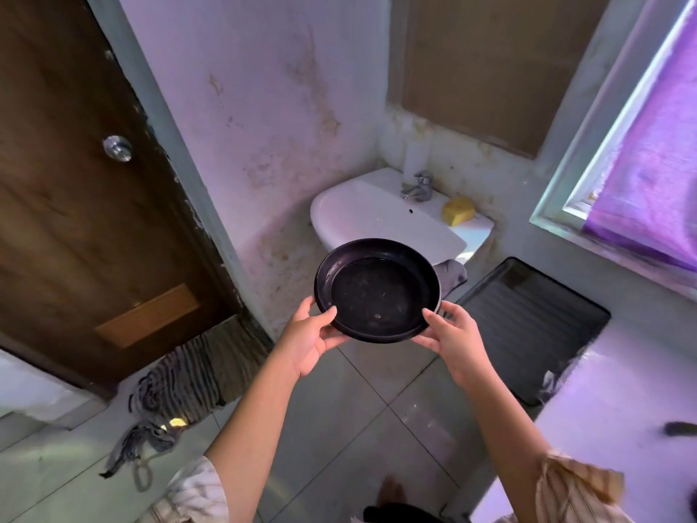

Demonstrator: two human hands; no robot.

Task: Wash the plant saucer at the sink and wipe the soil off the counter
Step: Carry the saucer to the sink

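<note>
A round black plant saucer [377,290] is held up in mid-air in front of me, with specks of dirt on its inner floor. My left hand [307,335] grips its near left rim, thumb on top. My right hand [450,334] grips the near right rim the same way. Beyond the saucer stands a white sink [362,217] against the stained wall, with a chrome tap [418,186] and a yellow sponge [458,210] on its right ledge. A white counter [603,402] runs along the right edge, with a dark smear of soil [680,428] on it.
A brown door [86,205] with a round metal knob is at the left. A striped cloth [181,386] lies on the tiled floor below it. A black ribbed tray [528,322] sits right of the sink, a grey cloth [452,277] hangs under the sink's edge, and a window with a purple curtain [648,160] is at the right.
</note>
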